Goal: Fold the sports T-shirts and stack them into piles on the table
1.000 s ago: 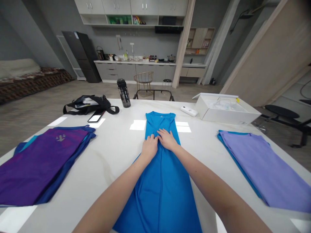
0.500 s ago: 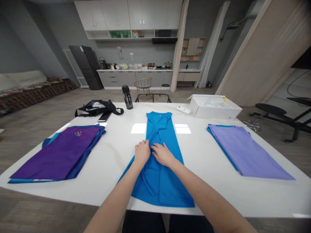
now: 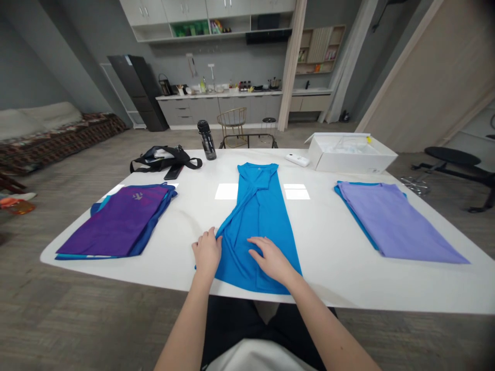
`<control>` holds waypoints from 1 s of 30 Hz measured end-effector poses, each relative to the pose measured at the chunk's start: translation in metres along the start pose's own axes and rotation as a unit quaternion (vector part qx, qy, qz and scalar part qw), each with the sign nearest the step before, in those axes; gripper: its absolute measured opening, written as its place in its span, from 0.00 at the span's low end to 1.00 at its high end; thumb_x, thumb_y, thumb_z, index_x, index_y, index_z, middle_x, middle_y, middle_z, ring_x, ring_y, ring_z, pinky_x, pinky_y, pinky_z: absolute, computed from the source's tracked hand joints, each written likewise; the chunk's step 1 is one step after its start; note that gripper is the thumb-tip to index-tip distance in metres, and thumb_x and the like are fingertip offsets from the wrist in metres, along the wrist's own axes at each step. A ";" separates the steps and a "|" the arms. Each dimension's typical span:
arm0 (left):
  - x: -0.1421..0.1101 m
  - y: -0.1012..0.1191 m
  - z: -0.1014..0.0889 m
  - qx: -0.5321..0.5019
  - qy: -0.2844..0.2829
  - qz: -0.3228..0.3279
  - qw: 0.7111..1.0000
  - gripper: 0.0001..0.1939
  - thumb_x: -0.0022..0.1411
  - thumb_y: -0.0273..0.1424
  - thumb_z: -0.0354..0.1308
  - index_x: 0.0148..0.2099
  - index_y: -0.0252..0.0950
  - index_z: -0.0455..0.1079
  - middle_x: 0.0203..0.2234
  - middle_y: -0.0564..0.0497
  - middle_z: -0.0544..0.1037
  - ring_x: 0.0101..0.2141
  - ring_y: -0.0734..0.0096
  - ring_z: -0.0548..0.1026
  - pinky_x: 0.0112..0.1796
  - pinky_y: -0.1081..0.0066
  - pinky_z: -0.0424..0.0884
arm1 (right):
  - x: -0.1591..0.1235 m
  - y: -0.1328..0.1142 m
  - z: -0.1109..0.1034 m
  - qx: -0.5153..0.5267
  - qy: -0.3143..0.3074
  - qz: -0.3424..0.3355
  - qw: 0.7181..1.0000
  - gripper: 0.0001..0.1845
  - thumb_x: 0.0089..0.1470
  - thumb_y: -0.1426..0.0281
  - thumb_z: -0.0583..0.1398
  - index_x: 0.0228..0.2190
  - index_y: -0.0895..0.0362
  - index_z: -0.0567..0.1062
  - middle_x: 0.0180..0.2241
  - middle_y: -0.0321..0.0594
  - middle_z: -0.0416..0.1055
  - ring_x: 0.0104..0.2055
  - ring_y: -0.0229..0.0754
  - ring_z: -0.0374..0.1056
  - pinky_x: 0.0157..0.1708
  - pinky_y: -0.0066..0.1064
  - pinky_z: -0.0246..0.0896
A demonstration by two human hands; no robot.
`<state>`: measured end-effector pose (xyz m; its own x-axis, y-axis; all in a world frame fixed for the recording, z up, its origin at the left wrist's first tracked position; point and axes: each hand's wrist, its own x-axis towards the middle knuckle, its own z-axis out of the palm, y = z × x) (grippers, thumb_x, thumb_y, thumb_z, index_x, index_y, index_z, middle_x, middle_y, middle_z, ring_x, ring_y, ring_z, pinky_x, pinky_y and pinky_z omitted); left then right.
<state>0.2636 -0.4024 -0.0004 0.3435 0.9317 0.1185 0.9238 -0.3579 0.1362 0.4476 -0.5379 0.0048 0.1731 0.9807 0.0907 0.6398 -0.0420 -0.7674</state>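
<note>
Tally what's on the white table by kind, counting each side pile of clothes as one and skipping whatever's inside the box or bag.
Blue garment: 1
Clothes piles, left and right: 2
Bag: 1
Phone: 1
Bottle: 1
White gadget: 1
Box: 1
Total: 8

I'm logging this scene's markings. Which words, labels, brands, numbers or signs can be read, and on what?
No text is readable.
Blue garment: neckline mark, too small.
Purple garment: grey symbol, no legible letters.
Black bottle: pale lettering, too blurred.
White box: faint print, too small.
White device: dark marks, too small.
Fridge: pale sticker, too small.
</note>
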 end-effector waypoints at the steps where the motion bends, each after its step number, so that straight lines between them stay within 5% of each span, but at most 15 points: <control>1: 0.000 0.001 -0.005 -0.007 -0.013 -0.001 1.000 0.18 0.73 0.34 0.46 0.58 0.34 0.69 0.44 0.42 0.79 0.46 0.55 0.77 0.47 0.57 0.66 | 0.002 0.000 0.000 0.002 0.009 0.003 1.000 0.20 0.66 0.63 0.56 0.57 0.50 0.75 0.58 0.44 0.73 0.62 0.51 0.65 0.67 0.49 0.51; 4: -0.003 0.011 -0.021 -0.035 -0.026 0.021 0.999 0.13 0.73 0.33 0.46 0.48 0.37 0.72 0.40 0.45 0.80 0.43 0.59 0.78 0.46 0.61 0.67 | 0.010 -0.003 0.001 0.031 0.051 0.025 0.998 0.17 0.65 0.61 0.57 0.51 0.51 0.78 0.53 0.46 0.76 0.58 0.52 0.69 0.61 0.47 0.59; 7: -0.014 0.032 -0.037 -0.059 -0.014 0.068 0.996 0.13 0.74 0.33 0.46 0.50 0.39 0.71 0.42 0.47 0.78 0.41 0.62 0.78 0.41 0.66 0.69 | 0.018 -0.008 0.001 0.165 0.094 0.099 0.977 0.20 0.64 0.55 0.58 0.51 0.52 0.77 0.46 0.45 0.78 0.48 0.50 0.74 0.51 0.43 0.68; 11: -0.038 0.068 -0.049 -0.049 -0.049 0.140 0.988 0.14 0.75 0.32 0.45 0.55 0.42 0.69 0.45 0.47 0.76 0.40 0.66 0.78 0.36 0.69 0.70 | 0.027 -0.010 -0.001 0.466 0.018 0.235 0.853 0.25 0.61 0.48 0.59 0.48 0.53 0.74 0.43 0.44 0.77 0.36 0.43 0.75 0.34 0.35 0.74; 14: -0.054 0.085 -0.049 -0.020 -0.086 0.192 0.977 0.17 0.73 0.29 0.47 0.60 0.43 0.65 0.46 0.46 0.75 0.43 0.64 0.78 0.36 0.69 0.71 | 0.028 -0.008 -0.004 0.554 -0.020 0.280 0.784 0.21 0.57 0.51 0.65 0.42 0.53 0.72 0.36 0.39 0.75 0.33 0.39 0.74 0.32 0.31 0.74; 19: -0.075 0.075 -0.042 0.026 -0.103 0.199 0.974 0.20 0.69 0.27 0.51 0.62 0.41 0.64 0.45 0.44 0.76 0.45 0.58 0.77 0.40 0.64 0.72 | 0.025 -0.006 0.001 0.476 0.014 0.357 0.804 0.28 0.49 0.66 0.70 0.50 0.54 0.68 0.28 0.35 0.74 0.29 0.42 0.73 0.27 0.34 0.75; 22: -0.086 0.059 -0.040 0.045 -0.085 0.192 0.977 0.18 0.68 0.28 0.53 0.58 0.41 0.68 0.44 0.43 0.77 0.45 0.53 0.76 0.44 0.56 0.70 | 0.026 -0.008 0.006 0.450 0.007 0.341 0.826 0.15 0.48 0.70 0.66 0.39 0.55 0.71 0.22 0.32 0.69 0.25 0.40 0.70 0.24 0.31 0.73; 25: -0.095 0.050 -0.039 0.019 -0.039 0.190 0.981 0.14 0.69 0.28 0.51 0.54 0.41 0.71 0.41 0.45 0.79 0.45 0.53 0.75 0.49 0.50 0.67 | 0.027 -0.009 0.005 0.466 -0.001 0.302 0.832 0.05 0.50 0.71 0.61 0.29 0.54 0.67 0.21 0.31 0.67 0.23 0.37 0.67 0.22 0.29 0.71; 30: -0.104 0.057 -0.036 -0.128 0.031 0.243 0.961 0.11 0.72 0.28 0.48 0.46 0.41 0.72 0.38 0.48 0.79 0.42 0.63 0.76 0.56 0.53 0.64 | 0.019 -0.010 -0.010 0.481 0.009 0.305 0.822 0.11 0.55 0.59 0.62 0.33 0.52 0.69 0.22 0.30 0.66 0.22 0.36 0.65 0.18 0.25 0.63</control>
<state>0.2741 -0.5219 0.0307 0.7059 0.6476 0.2867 0.5819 -0.7611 0.2866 0.4527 -0.5205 0.0205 0.2581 0.8295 -0.4953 -0.4575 -0.3465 -0.8189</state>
